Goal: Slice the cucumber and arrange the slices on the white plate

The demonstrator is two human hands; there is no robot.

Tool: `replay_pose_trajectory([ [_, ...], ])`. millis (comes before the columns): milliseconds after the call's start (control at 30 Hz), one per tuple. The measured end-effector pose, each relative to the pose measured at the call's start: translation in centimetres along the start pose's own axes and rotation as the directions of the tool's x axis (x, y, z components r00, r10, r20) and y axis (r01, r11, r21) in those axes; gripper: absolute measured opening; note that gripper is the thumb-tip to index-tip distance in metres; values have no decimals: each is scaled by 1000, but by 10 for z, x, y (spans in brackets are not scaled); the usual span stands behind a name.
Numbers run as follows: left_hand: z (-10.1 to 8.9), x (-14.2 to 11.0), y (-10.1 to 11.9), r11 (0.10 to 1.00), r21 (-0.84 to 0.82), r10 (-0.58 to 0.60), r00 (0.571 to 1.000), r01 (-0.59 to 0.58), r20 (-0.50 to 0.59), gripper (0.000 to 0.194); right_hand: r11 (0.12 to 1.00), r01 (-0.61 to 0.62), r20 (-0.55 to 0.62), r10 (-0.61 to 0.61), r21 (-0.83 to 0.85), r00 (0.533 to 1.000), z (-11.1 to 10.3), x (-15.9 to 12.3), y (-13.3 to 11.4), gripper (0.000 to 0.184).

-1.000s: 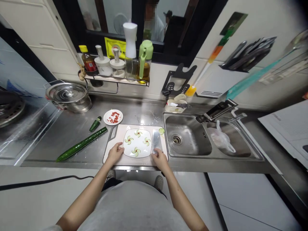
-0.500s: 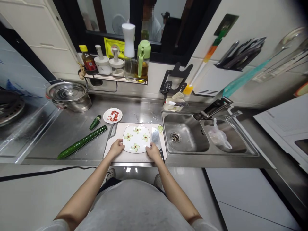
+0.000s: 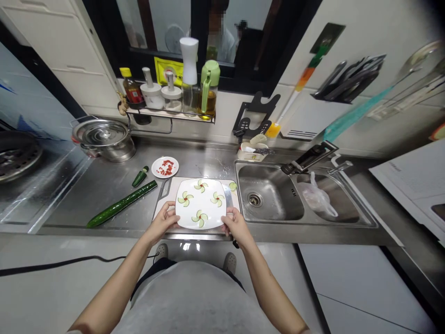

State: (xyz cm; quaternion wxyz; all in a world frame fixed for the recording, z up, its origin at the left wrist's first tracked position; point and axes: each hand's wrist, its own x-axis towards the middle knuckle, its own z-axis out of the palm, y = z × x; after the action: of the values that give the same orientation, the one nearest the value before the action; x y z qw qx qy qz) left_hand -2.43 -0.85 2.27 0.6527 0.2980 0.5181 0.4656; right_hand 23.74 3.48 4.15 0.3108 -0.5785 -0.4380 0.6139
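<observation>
your left hand (image 3: 162, 222) and right hand (image 3: 237, 226) pinch the plate (image 3: 199, 204) at opposite rims; likely stiff, smooth and breakable, it wants level support there.

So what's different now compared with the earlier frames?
The square plate has come up off the cutting board, its right edge now covering more of the knife. The left hand and right hand now grip its sides. The long cucumber, the cucumber piece and the small plate of red bits stayed put.
</observation>
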Motion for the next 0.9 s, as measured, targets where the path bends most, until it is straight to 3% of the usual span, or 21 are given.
replay_pose_trajectory([
  [233, 11, -31, 10, 995, -105, 11, 997, -3, 71, 52, 996, -14, 39, 11, 86, 999, -6, -37, -13, 33],
  [433, 10, -34, 6, 992, -129, -3, 996, 15, 88, 52, 992, -36, 51, 29, 125, 998, -5, -42, -10, 31],
  [533, 11, -33, 5, 992, -123, 3, 997, 7, 82, 52, 981, -21, -1, 22, 193, 1000, 0, -41, -8, 33],
  [733, 31, -28, -4, 999, -45, -10, 994, 15, 112, 56, 911, -50, -87, 94, 410, 992, 15, -36, 6, 52],
  [833, 47, -24, -7, 998, -11, -58, 966, 62, 254, 52, 891, -52, -111, 114, 452, 987, -12, -36, 13, 57],
  [900, 55, -21, -9, 997, 19, -79, 919, 78, 385, 47, 903, -101, -97, 155, 418, 983, -53, -42, 13, 59],
])
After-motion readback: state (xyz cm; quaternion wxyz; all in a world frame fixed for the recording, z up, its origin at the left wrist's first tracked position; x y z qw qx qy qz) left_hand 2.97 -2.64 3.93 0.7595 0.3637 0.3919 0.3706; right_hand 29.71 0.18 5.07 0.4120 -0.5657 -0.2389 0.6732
